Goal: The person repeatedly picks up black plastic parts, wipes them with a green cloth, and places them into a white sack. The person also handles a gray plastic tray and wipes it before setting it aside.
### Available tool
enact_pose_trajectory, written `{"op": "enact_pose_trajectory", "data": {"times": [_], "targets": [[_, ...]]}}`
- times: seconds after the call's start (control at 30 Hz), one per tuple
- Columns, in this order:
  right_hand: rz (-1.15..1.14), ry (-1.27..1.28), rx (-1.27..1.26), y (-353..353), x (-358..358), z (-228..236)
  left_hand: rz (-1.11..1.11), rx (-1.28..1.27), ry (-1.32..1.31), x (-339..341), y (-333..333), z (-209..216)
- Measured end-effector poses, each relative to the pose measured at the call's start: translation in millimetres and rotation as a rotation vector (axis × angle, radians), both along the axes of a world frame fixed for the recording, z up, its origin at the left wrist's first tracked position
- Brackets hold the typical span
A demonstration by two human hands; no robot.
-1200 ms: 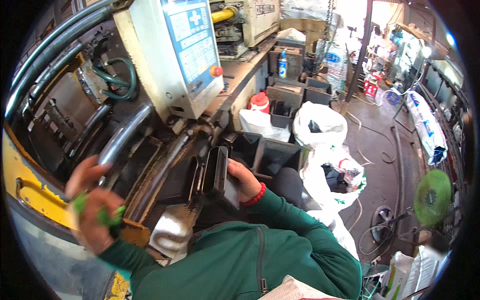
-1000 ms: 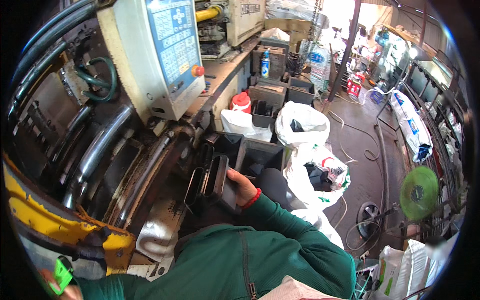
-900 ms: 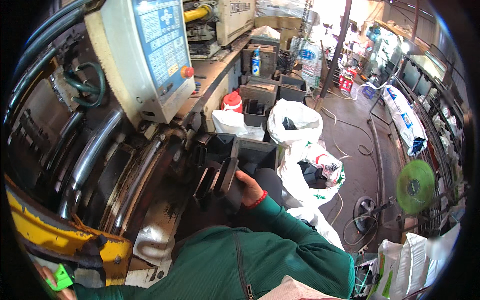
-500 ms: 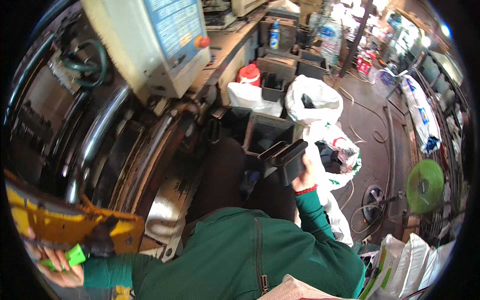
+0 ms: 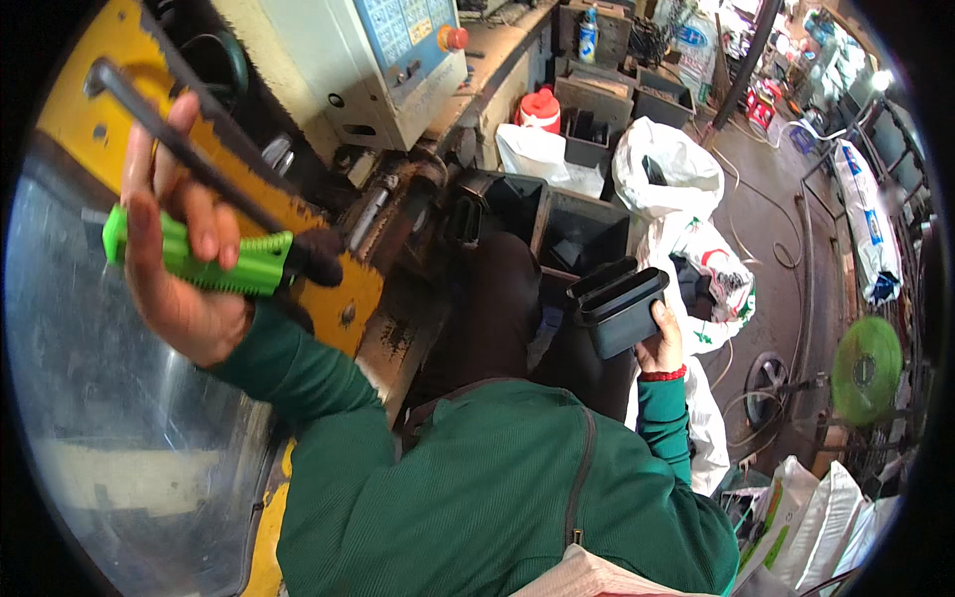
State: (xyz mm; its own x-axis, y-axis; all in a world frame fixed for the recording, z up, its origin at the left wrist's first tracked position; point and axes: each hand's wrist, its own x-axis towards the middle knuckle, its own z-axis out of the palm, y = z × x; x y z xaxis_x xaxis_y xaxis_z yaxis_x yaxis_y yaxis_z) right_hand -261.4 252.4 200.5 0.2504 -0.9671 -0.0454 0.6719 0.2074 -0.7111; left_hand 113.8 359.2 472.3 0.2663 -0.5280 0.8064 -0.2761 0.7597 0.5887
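Note:
My left hand (image 5: 184, 289) holds a green utility knife (image 5: 264, 261) between thumb and palm, with its fingers raised beside a dark bar handle (image 5: 189, 154) on the yellow machine door (image 5: 90, 60). Whether the fingers press on the bar I cannot tell. Over my lap my right hand (image 5: 664, 343) grips dark, oblong hollow plastic parts (image 5: 627, 323), their open slots facing up. There seem to be two, one against the other. Another such dark slotted part (image 5: 466, 217) stands by my left knee.
A cream control panel (image 5: 348, 85) with a red knob stands ahead. Beyond my knees are dark bins (image 5: 587, 234), a red-lidded jug (image 5: 539, 109) and open white sacks (image 5: 671, 169). A clear door window (image 5: 129, 398) fills the lower left. A green disc (image 5: 865, 370) and cables lie at the right.
The yellow door with its window has swung across to the right, my left hand and knife rising with it at the bar. My right hand's dark parts are turned slightly; the whole view has shifted.

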Motion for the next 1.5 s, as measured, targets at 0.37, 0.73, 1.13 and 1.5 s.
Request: {"op": "enact_pose_trajectory", "data": {"times": [0.37, 0.73, 1.13, 1.5], "targets": [[0.061, 0.758, -0.463, 2.5, -26.9, 28.4, 0.248, -0.126, 0.06, -25.5, -101.9, -29.0], [0.278, 1.605, -1.177, -13.5, 6.0, 60.2, -0.568, 0.98, -0.55, -140.6, -181.1, -244.0], [0.193, 1.801, -1.009, 5.2, 6.5, 25.7, -0.479, 0.696, -0.838, -170.8, -169.3, -253.7], [-0.537, 0.779, 0.031, 57.8, -10.8, -25.9, -0.445, 0.977, -0.251, -154.1, -162.4, -308.5]]}}
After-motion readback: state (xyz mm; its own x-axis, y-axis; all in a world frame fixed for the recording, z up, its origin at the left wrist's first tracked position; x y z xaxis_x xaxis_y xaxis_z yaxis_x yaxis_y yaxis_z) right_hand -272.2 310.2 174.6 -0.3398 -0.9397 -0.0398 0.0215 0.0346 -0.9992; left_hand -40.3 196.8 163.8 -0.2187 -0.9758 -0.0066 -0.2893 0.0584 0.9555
